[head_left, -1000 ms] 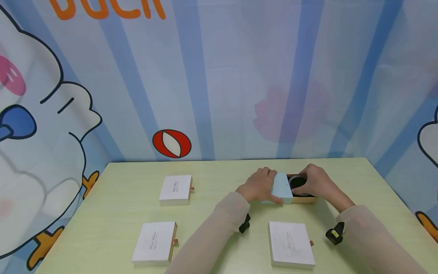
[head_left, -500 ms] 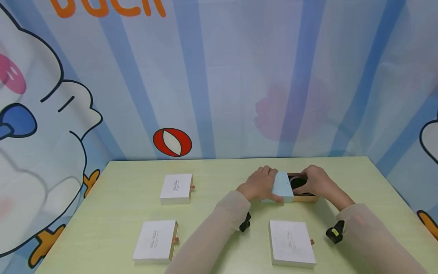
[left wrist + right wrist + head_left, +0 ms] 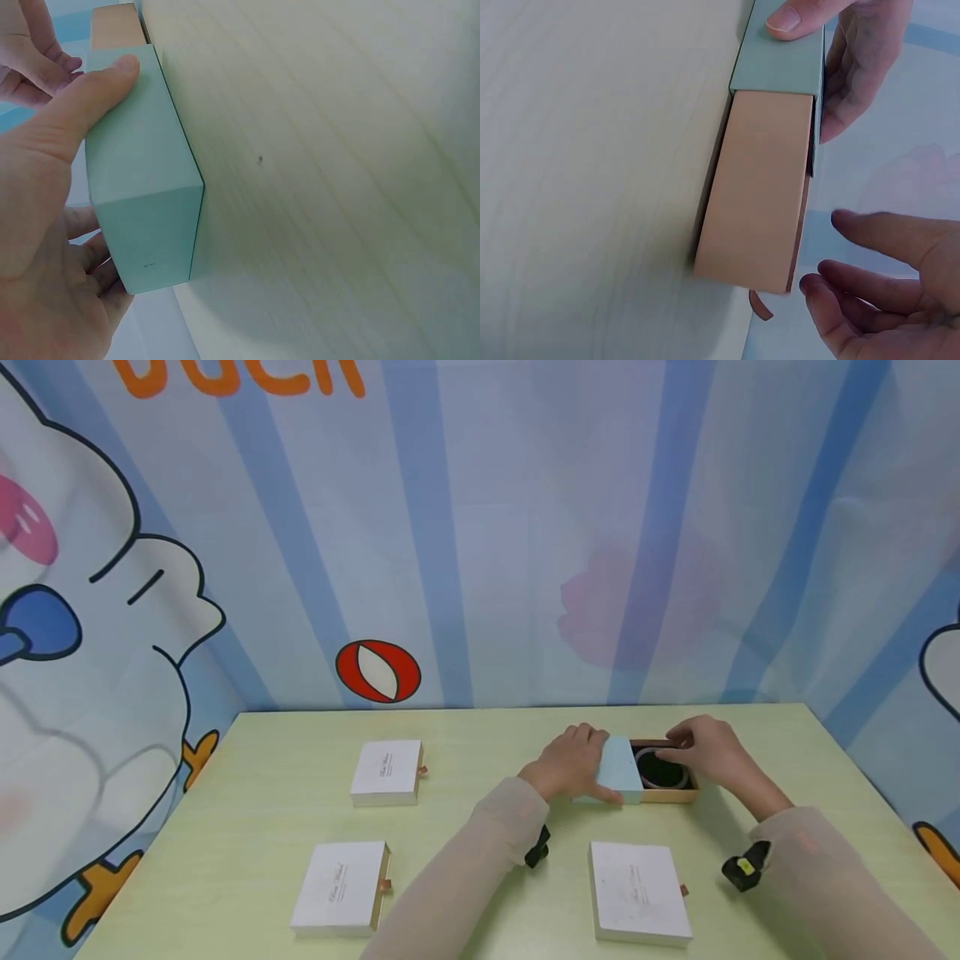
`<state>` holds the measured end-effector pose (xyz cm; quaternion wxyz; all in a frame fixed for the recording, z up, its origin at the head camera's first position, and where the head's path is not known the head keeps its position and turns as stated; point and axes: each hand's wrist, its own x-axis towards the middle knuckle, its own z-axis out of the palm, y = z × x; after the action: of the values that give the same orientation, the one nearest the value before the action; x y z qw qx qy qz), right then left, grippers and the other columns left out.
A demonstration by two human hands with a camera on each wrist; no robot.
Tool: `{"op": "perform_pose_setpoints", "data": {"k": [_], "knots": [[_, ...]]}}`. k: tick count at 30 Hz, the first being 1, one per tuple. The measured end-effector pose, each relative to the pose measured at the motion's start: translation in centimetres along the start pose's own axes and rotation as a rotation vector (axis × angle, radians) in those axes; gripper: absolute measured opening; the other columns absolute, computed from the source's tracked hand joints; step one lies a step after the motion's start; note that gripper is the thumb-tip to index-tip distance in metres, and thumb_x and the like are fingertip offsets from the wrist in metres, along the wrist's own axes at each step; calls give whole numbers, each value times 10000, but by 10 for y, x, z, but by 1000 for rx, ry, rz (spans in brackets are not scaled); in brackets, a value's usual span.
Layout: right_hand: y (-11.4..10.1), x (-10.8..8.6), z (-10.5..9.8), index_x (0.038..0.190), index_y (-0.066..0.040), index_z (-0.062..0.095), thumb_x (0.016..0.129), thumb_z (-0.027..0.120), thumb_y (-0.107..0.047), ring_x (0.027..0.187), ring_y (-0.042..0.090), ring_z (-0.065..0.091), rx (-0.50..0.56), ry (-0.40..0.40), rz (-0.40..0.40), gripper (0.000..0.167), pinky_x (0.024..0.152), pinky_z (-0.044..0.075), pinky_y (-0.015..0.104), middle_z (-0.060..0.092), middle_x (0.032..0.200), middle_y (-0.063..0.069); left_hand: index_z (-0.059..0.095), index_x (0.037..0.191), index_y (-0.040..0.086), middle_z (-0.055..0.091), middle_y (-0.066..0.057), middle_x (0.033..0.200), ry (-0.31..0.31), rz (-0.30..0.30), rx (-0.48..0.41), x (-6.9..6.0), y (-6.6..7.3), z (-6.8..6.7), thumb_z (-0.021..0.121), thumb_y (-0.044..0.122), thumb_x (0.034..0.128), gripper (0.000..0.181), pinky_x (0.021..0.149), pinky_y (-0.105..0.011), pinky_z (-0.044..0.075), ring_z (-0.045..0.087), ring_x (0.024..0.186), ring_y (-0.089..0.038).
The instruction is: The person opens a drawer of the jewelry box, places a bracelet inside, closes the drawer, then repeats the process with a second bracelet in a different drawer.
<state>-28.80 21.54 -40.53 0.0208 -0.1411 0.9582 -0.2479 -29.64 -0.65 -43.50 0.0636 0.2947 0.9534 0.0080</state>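
Note:
A light blue-green drawer box (image 3: pixel 619 768) lies at the back right of the table. My left hand (image 3: pixel 566 764) grips its sleeve, thumb on the near side and fingers at the far side, as the left wrist view shows. The tan drawer (image 3: pixel 757 191) sticks out to the right, with a ribbon tab (image 3: pixel 760 306) at its end. In it lies a round black object (image 3: pixel 663 771) with a pale rim; its kind is unclear. Above the drawer's far edge hovers my right hand (image 3: pixel 712 752), fingers loosely bent, holding nothing in the right wrist view.
Three white boxes with ribbon tabs lie on the pale wooden table: one at the back left (image 3: pixel 386 772), one at the front left (image 3: pixel 341 889), one at the front right (image 3: pixel 639 893). A blue striped cloth backdrop (image 3: pixel 495 568) stands behind the table.
My right hand has come away from the round black object, moving up and to the right, so more of the object shows in the drawer. My left hand stays on the sleeve.

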Motion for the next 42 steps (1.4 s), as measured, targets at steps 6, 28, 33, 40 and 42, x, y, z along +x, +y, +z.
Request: {"op": "perform_pose_setpoints", "data": {"k": [6, 28, 33, 40, 42], "knots": [[8, -2, 0, 1081, 177, 657, 947, 643, -58, 768, 335, 641, 5, 75, -7, 270, 653, 534, 455, 668, 925, 260, 300, 1555, 124, 401, -53, 1476, 6, 0, 4, -1, 0, 0, 649, 720, 805, 1020, 1080, -256, 331, 404, 1324, -179], [35, -11, -5, 892, 107, 679, 987, 548, -66, 561, 177, 464, 143, -135, 130, 237, 610, 400, 355, 524, 585, 44, 313, 1548, 116, 428, -57, 1435, 25, 6, -21, 2, -2, 4, 668, 716, 790, 1030, 1052, -253, 359, 435, 1276, -182], [36, -11, -4, 830, 81, 663, 984, 536, -46, 552, 162, 441, 164, -153, 137, 236, 601, 392, 349, 496, 575, 27, 307, 1552, 122, 422, -51, 1440, 18, 1, -18, 1, -2, 4, 663, 722, 791, 1032, 1058, -249, 351, 426, 1289, -177], [40, -9, 2, 767, 41, 621, 972, 517, 1, 554, 158, 410, 220, -164, 132, 234, 570, 371, 333, 452, 581, 12, 305, 1553, 124, 417, -53, 1454, 15, -1, -8, 0, -1, 3, 655, 716, 802, 1018, 1067, -252, 342, 419, 1303, -179], [41, -8, 4, 741, 21, 601, 977, 509, 7, 549, 155, 390, 231, -167, 133, 254, 562, 355, 327, 428, 581, 9, 306, 1554, 123, 415, -54, 1457, 14, 0, -6, 0, -1, 2, 654, 716, 803, 1018, 1071, -253, 339, 417, 1310, -181]]}}
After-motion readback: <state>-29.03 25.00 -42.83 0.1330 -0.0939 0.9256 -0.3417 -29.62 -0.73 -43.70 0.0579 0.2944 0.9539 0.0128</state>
